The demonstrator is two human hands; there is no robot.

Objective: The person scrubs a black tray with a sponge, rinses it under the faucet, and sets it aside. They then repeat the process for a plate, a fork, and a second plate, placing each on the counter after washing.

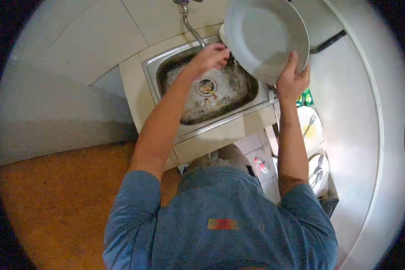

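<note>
Right hand (293, 80) grips a smooth round white plate (265, 38) over the grimy steel sink (166, 67), fingers curled on its rim; left hand (210, 57) touches its edge, fingers bent.

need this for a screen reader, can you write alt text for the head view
Seen from above, a person at a dirty sink holds a white plate up by its edge in the right hand, the left hand at its other edge under the tap. More dishes sit to the right.
</note>
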